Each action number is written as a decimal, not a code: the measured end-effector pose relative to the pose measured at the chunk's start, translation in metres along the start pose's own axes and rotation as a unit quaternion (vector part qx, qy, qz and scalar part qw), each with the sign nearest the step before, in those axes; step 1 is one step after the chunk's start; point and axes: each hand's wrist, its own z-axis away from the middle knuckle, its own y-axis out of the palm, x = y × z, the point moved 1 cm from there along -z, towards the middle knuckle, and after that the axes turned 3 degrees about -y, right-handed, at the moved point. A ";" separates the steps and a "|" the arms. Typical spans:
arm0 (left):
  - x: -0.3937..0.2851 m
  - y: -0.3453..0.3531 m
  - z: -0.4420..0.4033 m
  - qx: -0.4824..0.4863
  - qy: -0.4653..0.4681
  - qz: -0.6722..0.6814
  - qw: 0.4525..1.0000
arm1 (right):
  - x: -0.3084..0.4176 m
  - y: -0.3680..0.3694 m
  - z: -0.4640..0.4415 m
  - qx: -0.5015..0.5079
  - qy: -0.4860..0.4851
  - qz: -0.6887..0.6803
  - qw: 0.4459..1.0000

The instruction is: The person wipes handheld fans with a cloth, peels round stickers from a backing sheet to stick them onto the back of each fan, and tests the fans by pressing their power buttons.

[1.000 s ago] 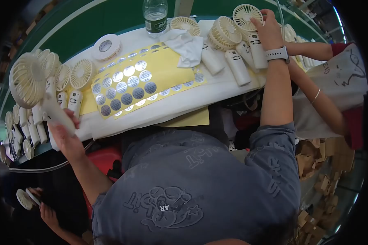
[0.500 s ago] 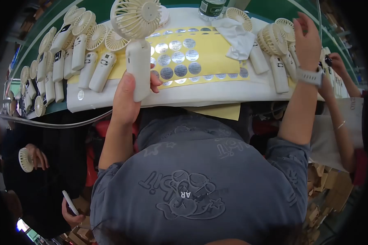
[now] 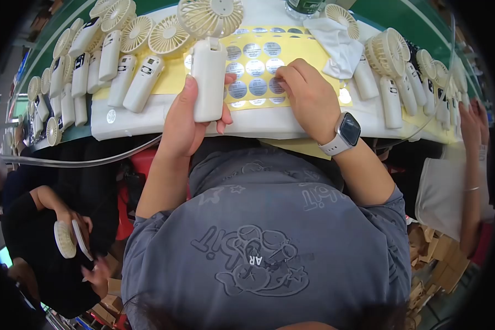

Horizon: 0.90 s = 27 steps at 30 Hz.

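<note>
My left hand (image 3: 188,118) is wrapped round the handle of a cream handheld fan (image 3: 208,82), its round slatted head pointing away from me. Beneath and beside it lies a yellow sheet of round silver stickers (image 3: 254,67) on the white-covered table. My right hand (image 3: 311,99), with a watch on its wrist, has its fingertips pinched at a silver sticker (image 3: 275,86) in the right-hand column of the sheet. The fingers partly hide that sticker, so how far it is lifted does not show.
Several cream fans (image 3: 115,66) lie at the left, and more fans (image 3: 390,93) at the right. A white cloth (image 3: 335,49) and a bottle (image 3: 304,6) are at the back. A clear tube (image 3: 82,159) crosses at left. Co-workers sit on both sides; one holds a fan (image 3: 65,240).
My right hand has come down from the raised position at the right to the sticker sheet. The fan in my left hand has shifted slightly right. The left co-worker's hands have moved.
</note>
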 end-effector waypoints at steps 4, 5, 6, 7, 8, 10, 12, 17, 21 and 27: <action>0.001 -0.004 0.001 0.017 -0.002 -0.005 1.000 | 0.001 0.001 0.000 0.005 -0.015 0.011 1.000; 0.001 -0.005 0.002 0.019 -0.004 -0.009 1.000 | 0.003 0.001 0.001 0.009 -0.015 0.016 1.000; 0.000 -0.005 0.001 0.017 -0.007 -0.008 1.000 | 0.005 0.001 0.001 0.012 -0.014 0.020 1.000; -0.001 -0.004 0.001 0.016 -0.010 -0.007 1.000 | 0.005 0.000 0.000 0.018 -0.013 0.025 0.999; -0.002 -0.004 0.002 0.015 -0.014 -0.005 1.000 | 0.006 0.000 -0.001 0.025 -0.012 0.029 0.999; -0.002 -0.003 0.003 0.011 -0.019 -0.015 1.000 | 0.007 -0.002 -0.002 0.045 -0.002 0.039 0.998; -0.001 -0.002 0.002 0.013 -0.018 -0.020 1.000 | 0.008 -0.002 -0.005 0.069 0.012 0.053 0.996; -0.001 -0.002 0.003 0.026 -0.018 -0.023 0.999 | -0.002 0.000 -0.008 0.057 0.026 -0.011 0.998; -0.001 -0.001 0.004 0.009 -0.024 -0.051 0.998 | -0.014 -0.020 -0.008 0.158 0.062 -0.150 0.974; 0.001 0.011 0.009 0.011 -0.026 -0.152 0.988 | -0.008 -0.062 -0.013 0.130 0.090 -0.267 0.951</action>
